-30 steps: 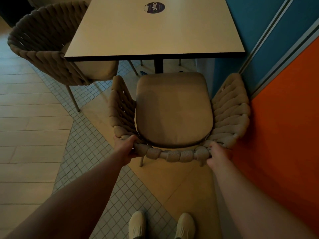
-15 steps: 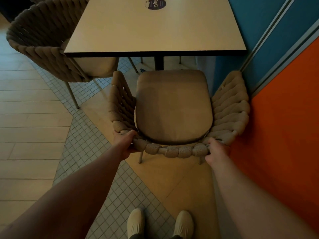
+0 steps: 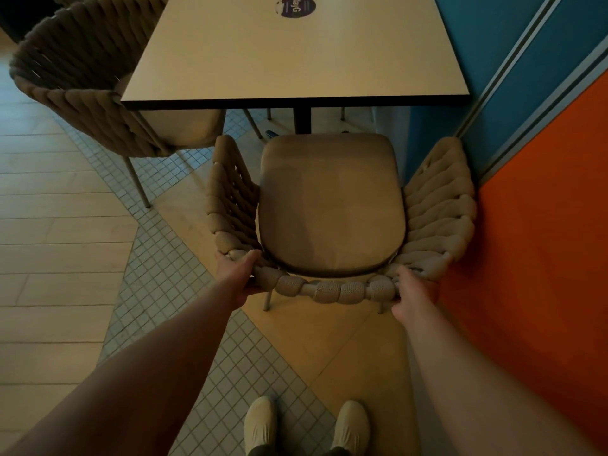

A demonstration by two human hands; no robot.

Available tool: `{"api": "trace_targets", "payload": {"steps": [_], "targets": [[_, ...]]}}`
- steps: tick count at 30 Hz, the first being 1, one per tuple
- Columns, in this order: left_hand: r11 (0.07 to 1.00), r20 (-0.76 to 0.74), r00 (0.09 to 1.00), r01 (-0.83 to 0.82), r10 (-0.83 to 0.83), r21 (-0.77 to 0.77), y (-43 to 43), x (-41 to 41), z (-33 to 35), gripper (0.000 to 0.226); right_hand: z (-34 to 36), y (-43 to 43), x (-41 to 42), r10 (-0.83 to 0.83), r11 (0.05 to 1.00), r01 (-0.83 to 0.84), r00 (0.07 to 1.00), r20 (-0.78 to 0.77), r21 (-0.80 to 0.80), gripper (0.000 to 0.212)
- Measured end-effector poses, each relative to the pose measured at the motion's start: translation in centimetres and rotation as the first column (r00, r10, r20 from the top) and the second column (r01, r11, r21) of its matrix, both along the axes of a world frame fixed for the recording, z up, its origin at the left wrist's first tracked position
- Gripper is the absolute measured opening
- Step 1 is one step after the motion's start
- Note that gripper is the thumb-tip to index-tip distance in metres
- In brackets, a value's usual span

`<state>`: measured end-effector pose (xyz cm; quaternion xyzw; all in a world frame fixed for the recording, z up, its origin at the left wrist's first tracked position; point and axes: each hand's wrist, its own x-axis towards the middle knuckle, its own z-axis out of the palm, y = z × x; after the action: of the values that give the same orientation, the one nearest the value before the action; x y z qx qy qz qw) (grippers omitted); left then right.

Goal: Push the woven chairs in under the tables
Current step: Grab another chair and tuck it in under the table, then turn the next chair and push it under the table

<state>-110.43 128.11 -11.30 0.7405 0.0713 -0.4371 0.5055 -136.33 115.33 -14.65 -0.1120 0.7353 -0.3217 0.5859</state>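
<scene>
Beside orange wall (image 3: pixel 543 258), short of pale square table (image 3: pixel 296 54): left hand (image 3: pixel 238 274) and right hand (image 3: pixel 413 291), fingers seemingly curled, grip backrest of beige woven chair (image 3: pixel 329 209).

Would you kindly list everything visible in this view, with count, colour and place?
Table: one, pale top, dark edge, upper middle.
Round sticker: one, dark, tabletop's far end.
Near woven chair: one, beige, before the table's near edge.
Second woven chair: one, brown, at the table's left side.
Wall panels: two, blue and orange, right.
Floor: beige planks and square tiles, below.
Shoes: two, pale, bottom middle.
Left hand: one, grips near chair's back rim, left.
Right hand: one, grips same rim, right.
</scene>
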Motion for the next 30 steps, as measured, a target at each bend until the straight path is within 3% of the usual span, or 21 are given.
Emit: {"api": "trace_targets", "payload": {"steps": [8, 12, 15, 17, 18, 20, 22, 23, 25, 30], "targets": [[0.997, -0.016, 0.997, -0.081, 0.081, 0.018, 0.7, -4.6, 1.5, 0.07, 3.3, 2.2, -0.2, 0.18, 0.983, -0.181, 0.98, 0.082, 0.003, 0.048], [0.999, -0.028, 0.999, -0.033, 0.034, 0.034, 1.6, -5.8, 5.6, 0.064, 7.9, 3.7, 0.0, 0.241, 0.97, -0.242, 0.969, 0.057, 0.005, 0.059], [0.99, 0.046, 0.991, 0.122, -0.125, 0.078, 3.2, -6.6, 8.9, 0.062, 11.2, 5.4, 0.0, 0.403, 0.915, -0.403, 0.915, -0.033, 0.001, 0.061], [0.904, 0.194, 0.891, 0.371, -0.411, 0.21, 5.1, -7.7, 10.9, 0.061, 13.7, 7.3, 0.0, 0.645, 0.75, -0.661, 0.732, -0.22, -0.003, 0.048], [0.804, 0.244, 0.773, 0.517, -0.586, 0.293, 5.7, -8.1, 11.5, 0.061, 14.3, 7.9, 0.1, 0.749, 0.615, -0.789, 0.584, -0.314, -0.001, 0.047], [0.495, 0.212, 0.45, 0.742, -0.868, 0.453, 7.2, -9.1, 13.2, 0.06, 15.9, 9.5, 0.3, 0.865, 0.353, -0.933, 0.297, -0.405, 0.068, 0.051], [0.248, 0.137, 0.207, 0.79, -0.969, 0.56, 8.2, -9.4, 14.5, 0.058, 16.7, 10.6, 0.5, 0.908, 0.172, -0.975, 0.102, -0.406, 0.141, 0.058], [0.187, 0.114, 0.148, 0.78, -0.982, 0.597, 8.6, -9.4, 14.8, 0.056, 17.0, 11.0, 0.6, 0.911, 0.119, -0.978, 0.038, -0.411, 0.173, 0.059], [0.163, 0.118, 0.114, 0.748, -0.986, 0.643, 9.2, -9.3, 15.5, 0.051, 17.4, 11.5, 1.0, 0.9, 0.053, -0.979, -0.038, -0.434, 0.196, 0.058], [0.28, 0.183, 0.212, 0.699, -0.96, 0.658, 11.4, -6.6, 16.5, 0.048, 18.6, 12.9, 5.0, 0.858, -0.116, -0.967, -0.213, -0.468, 0.228, 0.055]]}}
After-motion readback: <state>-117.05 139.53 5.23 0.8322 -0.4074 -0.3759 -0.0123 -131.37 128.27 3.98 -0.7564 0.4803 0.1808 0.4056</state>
